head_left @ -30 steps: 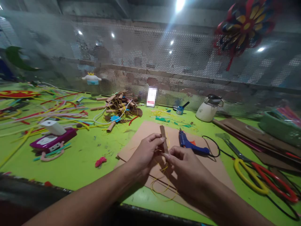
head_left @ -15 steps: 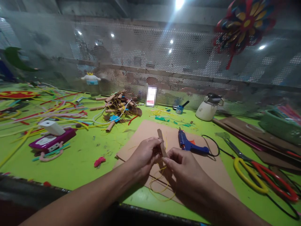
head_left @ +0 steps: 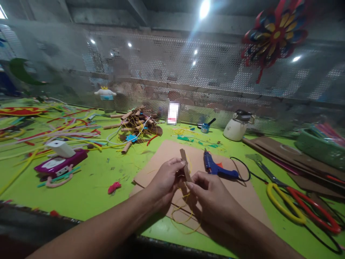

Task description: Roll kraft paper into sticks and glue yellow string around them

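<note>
Between my two hands is a narrow strip of brown cardboard (head_left: 183, 155), tilted with its top end pointing away from me. My left hand (head_left: 167, 180) pinches it near the middle. Lower down, the fingers of my right hand (head_left: 206, 189) close on its near end. Thin yellow string (head_left: 185, 219) dangles in loops below the strip; how it is fixed there is hidden by my fingers. Under both hands lie brown cardboard sheets (head_left: 164, 151). A blue glue gun (head_left: 219, 168) rests on them just beyond my right hand.
Large scissors (head_left: 285, 207) with yellow and red handles lie at right. A purple power strip (head_left: 60, 162) with a white plug stands left. Behind are a pile of cardboard rolls (head_left: 140, 124), a cream jug (head_left: 236, 126) and a green basket (head_left: 320, 145). Coloured strips (head_left: 64, 127) cover the far left.
The view has tilted up slightly, so the background sits a little lower. My hands keep nearly the same hold on the cardboard strip, and the yellow string loops hang much as before.
</note>
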Demonstrator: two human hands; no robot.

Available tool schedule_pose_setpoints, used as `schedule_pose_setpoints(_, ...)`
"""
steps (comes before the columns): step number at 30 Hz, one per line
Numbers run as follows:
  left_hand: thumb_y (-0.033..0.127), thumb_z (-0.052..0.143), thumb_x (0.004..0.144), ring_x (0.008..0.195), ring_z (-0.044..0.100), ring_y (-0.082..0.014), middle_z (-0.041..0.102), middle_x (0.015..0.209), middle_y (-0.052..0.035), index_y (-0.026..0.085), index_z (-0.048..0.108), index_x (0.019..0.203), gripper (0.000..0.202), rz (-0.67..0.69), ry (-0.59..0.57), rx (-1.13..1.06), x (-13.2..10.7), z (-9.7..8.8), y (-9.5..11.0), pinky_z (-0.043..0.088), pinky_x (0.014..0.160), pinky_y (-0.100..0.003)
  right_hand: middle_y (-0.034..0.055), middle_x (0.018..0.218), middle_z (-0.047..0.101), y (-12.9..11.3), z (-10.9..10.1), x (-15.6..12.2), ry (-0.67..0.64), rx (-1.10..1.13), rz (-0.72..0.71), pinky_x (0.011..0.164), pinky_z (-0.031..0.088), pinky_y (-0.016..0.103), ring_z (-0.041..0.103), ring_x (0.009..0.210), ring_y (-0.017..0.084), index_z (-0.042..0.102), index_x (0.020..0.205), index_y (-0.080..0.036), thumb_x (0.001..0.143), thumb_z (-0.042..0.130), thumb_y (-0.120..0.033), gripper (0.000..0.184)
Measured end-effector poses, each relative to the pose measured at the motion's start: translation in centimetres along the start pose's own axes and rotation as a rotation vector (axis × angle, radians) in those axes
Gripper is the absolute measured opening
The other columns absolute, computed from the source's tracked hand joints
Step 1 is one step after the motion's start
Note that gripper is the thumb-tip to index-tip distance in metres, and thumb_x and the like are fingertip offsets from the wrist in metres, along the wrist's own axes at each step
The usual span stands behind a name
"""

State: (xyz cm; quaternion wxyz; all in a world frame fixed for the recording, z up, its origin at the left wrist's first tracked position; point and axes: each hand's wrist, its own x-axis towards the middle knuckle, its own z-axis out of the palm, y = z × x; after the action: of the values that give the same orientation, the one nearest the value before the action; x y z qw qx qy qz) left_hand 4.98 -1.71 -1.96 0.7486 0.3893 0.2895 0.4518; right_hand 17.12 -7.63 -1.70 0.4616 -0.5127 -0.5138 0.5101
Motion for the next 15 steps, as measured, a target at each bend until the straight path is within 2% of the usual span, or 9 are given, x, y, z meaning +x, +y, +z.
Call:
schedule_pose_setpoints(3, 0.024, 0.058, 0.073, 0.054, 0.046, -0.0081, 0.050, 0.064, 0.0018, 0.015, 0.052, 0.077, 0.012, 0.009, -0.022, 0.011, 0.0, 0.0, 0.2, 0.038, 0.053, -0.021, -0.0009, 0.070, 0.055, -0.7, -0.2, -0.6, -0.088, 0.311, 0.189, 0.059, 0.040, 0.022, 0.047, 0.061, 0.009, 0.058, 0.074, -0.017, 0.072, 0.064, -0.035, 0.018)
schedule_pose_setpoints(6, 0.024, 0.058, 0.074, 0.058, 0.048, -0.0086, 0.053, 0.068, 0.0008, 0.015, 0.052, 0.077, 0.011, 0.099, 0.037, -0.024, 0.6, -0.5, 0.6, 0.040, 0.058, -0.021, 0.0028, 0.084, 0.058, -1.2, -0.5, -1.1, -0.102, 0.441, 0.281, 0.065, 0.043, 0.025, 0.051, 0.067, 0.011, 0.060, 0.083, -0.020, 0.074, 0.061, -0.043, 0.025)
schedule_pose_setpoints(10, 0.019, 0.054, 0.075, 0.067, 0.052, -0.0104, 0.057, 0.077, -0.0030, 0.014, 0.052, 0.073, 0.006, 0.184, 0.161, -0.097, 1.7, -1.6, 1.1, 0.042, 0.065, -0.023, 0.0054, 0.103, 0.057, -1.0, -1.3, -0.8, 0.127, 0.379, 0.149, 0.060, 0.044, 0.027, 0.055, 0.079, 0.017, 0.060, 0.095, -0.026, 0.075, 0.059, -0.046, 0.028)
schedule_pose_setpoints(15, 0.023, 0.053, 0.076, 0.065, 0.051, -0.0113, 0.057, 0.074, -0.0036, 0.014, 0.051, 0.072, 0.010, 0.152, 0.158, -0.071, 1.8, -1.6, 1.3, 0.042, 0.065, -0.025, 0.0036, 0.078, 0.058, -0.4, -2.6, 0.2, 0.284, 0.147, -0.098, 0.065, 0.043, 0.029, 0.052, 0.075, 0.017, 0.063, 0.089, -0.021, 0.072, 0.064, -0.038, 0.025)
